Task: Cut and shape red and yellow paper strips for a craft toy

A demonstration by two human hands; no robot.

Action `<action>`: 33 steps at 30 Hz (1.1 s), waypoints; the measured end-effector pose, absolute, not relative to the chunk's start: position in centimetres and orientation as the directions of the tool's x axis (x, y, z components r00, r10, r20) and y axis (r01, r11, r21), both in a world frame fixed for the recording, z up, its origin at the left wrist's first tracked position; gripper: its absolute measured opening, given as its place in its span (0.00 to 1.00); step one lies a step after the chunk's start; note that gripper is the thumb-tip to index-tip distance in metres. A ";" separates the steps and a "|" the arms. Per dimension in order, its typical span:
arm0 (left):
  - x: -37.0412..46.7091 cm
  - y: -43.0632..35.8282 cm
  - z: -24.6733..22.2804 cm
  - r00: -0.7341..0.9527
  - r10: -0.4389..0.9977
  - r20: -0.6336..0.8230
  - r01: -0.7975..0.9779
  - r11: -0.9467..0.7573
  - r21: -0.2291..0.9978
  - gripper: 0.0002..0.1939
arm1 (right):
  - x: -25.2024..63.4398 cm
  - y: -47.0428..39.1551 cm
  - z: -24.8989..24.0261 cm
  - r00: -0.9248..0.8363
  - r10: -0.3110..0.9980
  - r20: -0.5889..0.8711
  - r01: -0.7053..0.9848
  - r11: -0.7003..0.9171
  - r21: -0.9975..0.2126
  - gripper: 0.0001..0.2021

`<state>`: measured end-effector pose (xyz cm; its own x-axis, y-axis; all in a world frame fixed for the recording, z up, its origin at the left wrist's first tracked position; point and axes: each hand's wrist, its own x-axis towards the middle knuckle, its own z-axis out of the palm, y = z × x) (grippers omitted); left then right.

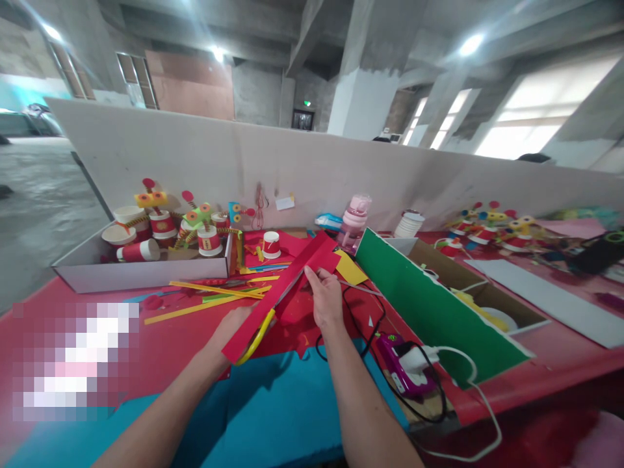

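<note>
item held: a sheet of red paper, raised at the centre above the red tabletop, with its near end hanging to the left and its far end reaching right.

right hand: thumb and fingers pinched together on the paper, close to the far end of the blades. no gap seen in the grip.

left hand: around the yellow handle of the scissors; its fingers are largely hidden behind the paper, so how tightly they are closed cannot be told. the blades lie along the paper, pointing far and right, a strip standing to their left.

near side: a blue sheet lies beneath both forearms.

left side: yellow strips lie loose on the tabletop. beyond them stands a low white box with paper-cup figures, one with a green head, and a red and white cup on its side.

far side: a single paper cup stands upright; farther right, a pink bottle stands before the white partition.

right side: a box with a green wall; just nearer, a purple power strip with a white plug fitted.
</note>
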<state>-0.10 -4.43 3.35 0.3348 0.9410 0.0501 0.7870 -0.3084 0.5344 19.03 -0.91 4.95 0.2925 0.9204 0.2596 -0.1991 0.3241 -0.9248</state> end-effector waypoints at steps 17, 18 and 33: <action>-0.1 -3.7 2.1 0.325 0.943 0.069 0.788 -0.311 0.532 0.21 | 19.1 -0.7 4.8 0.303 0.918 0.254 -0.192 0.321 -0.927 0.19; -0.1 -3.7 2.1 0.321 0.945 0.066 0.791 -0.305 0.531 0.21 | 19.1 -0.7 4.7 0.299 0.918 0.259 -0.197 0.325 -0.925 0.19; -0.1 -3.4 1.4 0.303 0.948 0.094 0.800 -0.307 0.515 0.21 | 19.0 -0.9 5.1 0.291 0.920 0.263 -0.229 0.334 -0.914 0.17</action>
<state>-0.15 -3.41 1.43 0.3034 0.9482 0.0943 0.8005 -0.3073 0.5146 19.04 -0.95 5.06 0.2908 0.9199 0.2631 -0.2294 0.3340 -0.9142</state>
